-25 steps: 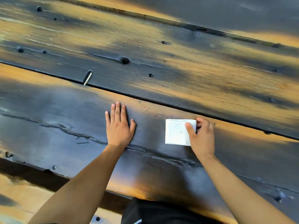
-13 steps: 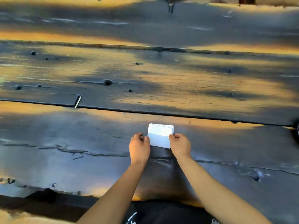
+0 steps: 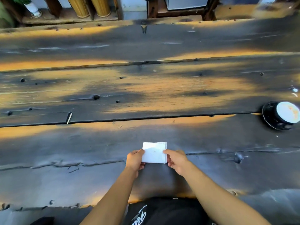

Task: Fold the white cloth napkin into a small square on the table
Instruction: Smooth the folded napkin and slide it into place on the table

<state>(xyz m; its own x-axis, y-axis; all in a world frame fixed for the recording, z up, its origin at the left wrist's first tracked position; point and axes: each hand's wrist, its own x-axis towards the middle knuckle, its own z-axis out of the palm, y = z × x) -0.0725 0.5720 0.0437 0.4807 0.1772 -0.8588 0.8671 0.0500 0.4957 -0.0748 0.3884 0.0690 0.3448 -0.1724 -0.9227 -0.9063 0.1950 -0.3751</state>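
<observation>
White cloth napkin (image 3: 154,152): folded to a small, near-square stack, held between your two hands over the near plank of the dark wooden table (image 3: 81,159). Left hand (image 3: 135,160): thumb on top at its left edge, fingers curled beneath, pinching it. Right hand (image 3: 176,160): grips its right edge likewise. Black dish (image 3: 274,117): far right, well apart.

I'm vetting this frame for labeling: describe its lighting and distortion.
Head view: warm orange light streaks the dark table; plank seams bow from wide-angle distortion; the napkin, held by left hand and right hand, is sharp, slightly overexposed.
</observation>
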